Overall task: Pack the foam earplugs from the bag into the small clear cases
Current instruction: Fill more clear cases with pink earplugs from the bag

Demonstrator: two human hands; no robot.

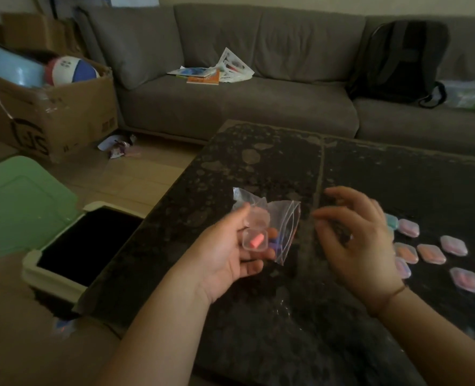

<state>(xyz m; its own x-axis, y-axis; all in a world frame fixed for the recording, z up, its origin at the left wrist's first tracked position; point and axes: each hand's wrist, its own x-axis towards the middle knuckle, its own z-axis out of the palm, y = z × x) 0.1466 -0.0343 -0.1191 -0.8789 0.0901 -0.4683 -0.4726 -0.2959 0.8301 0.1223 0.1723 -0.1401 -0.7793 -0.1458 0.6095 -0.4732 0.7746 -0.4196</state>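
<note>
Left hand, nearest, palm up, fingers curled round an open clear case with one orange earplug in it; same hand pinches the zip bag behind the case, blue earplugs visible inside. Risk: two things in one grip, so the case could tip and drop the plug, or the bag could slip. Right hand hovers just beside the bag, fingers loosely spread, holding nothing. Filled cases sit on the worktop at far right.
</note>
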